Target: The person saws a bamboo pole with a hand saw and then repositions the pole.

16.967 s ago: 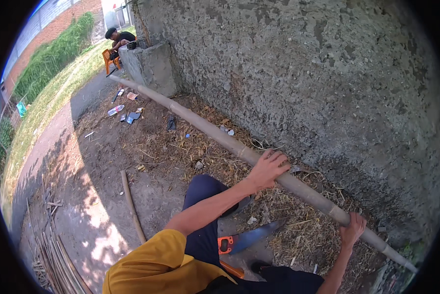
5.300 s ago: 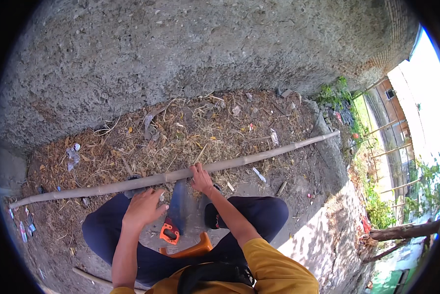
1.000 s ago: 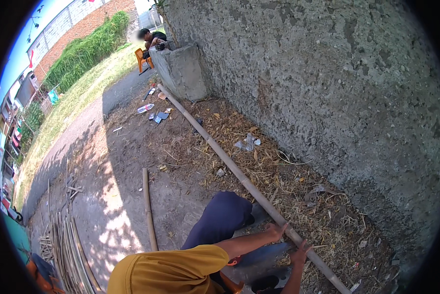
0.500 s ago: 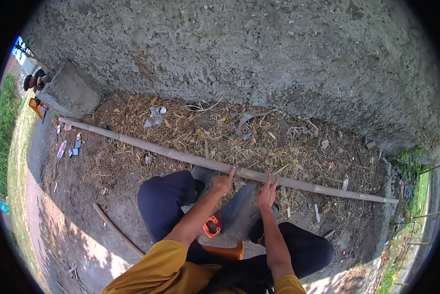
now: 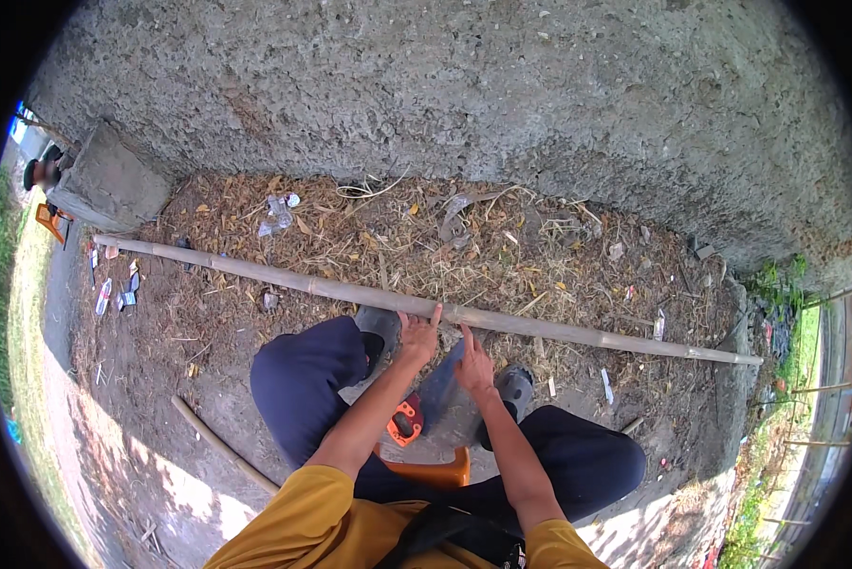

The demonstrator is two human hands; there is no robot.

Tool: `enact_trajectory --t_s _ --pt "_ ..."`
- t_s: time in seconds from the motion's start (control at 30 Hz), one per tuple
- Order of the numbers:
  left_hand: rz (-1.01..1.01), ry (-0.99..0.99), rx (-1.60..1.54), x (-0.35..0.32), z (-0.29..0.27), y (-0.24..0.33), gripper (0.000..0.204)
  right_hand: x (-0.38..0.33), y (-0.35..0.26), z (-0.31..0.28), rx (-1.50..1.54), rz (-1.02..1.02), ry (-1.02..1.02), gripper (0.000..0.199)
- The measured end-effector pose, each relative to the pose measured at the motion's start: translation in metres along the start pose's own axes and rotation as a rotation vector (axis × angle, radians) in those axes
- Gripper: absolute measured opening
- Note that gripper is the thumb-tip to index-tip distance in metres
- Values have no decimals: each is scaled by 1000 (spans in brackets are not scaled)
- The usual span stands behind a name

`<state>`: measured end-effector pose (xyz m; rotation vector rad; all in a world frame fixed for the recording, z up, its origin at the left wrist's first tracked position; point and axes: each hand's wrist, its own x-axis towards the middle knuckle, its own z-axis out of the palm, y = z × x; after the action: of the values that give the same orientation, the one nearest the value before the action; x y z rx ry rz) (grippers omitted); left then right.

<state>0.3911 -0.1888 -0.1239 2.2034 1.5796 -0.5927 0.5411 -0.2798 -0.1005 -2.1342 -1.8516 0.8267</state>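
A long bamboo pole (image 5: 331, 287) lies across the ground in front of me, from the far left to the right. My left hand (image 5: 418, 337) is at its near side around the middle, fingers apart, the index fingertip at the pole. Just right of it, my right hand (image 5: 473, 366) points its index finger toward the pole, holding nothing. Whether either fingertip presses on the bamboo I cannot tell. Between my legs is a handsaw with an orange handle (image 5: 405, 422); its broad grey blade (image 5: 442, 387) reaches up toward my hands.
A rough concrete wall (image 5: 426, 95) rises beyond the pole, with dry leaves and plastic litter (image 5: 276, 216) at its foot. A shorter stick (image 5: 219, 444) lies at the left. Under me is an orange stool (image 5: 435, 470). Another person (image 5: 42, 173) is at the far left.
My right hand has moved left and nearer to me, its two raised fingers now one pointing index finger. My left hand has shifted slightly left and its fingers have spread. The view has tilted a little.
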Motion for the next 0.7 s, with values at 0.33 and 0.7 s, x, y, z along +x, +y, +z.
enact_trajectory --t_s 0.33,0.7 --pt "67 350 58 1 20 11 71 29 -21 -20 -205 174 -299 106" --pt "115 124 46 -20 -19 22 104 2 43 39 27 240 -150 63"
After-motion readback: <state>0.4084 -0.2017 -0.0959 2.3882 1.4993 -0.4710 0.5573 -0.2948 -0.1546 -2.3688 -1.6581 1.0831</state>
